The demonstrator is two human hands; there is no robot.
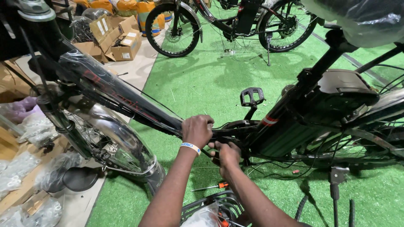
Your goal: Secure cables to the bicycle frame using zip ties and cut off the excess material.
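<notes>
A black bicycle stands across the view, its plastic-wrapped down tube (113, 94) running from upper left to the crank area. My left hand (197, 129), with a white and blue wristband, is closed over the lower end of that tube. Just below and to the right, my right hand (226, 154) grips something small and dark under the frame near the bottom bracket; what it is stays hidden. A black pedal (252, 96) sticks up behind the hands. The front wheel with its shiny mudguard (122, 141) is at lower left.
An orange-handled screwdriver (210, 186) lies on the green turf below my arms. A second bicycle (229, 25) is parked at the back. Cardboard boxes (122, 42) sit at upper left, plastic-bagged parts (29, 126) at left. A kickstand (336, 178) stands at right.
</notes>
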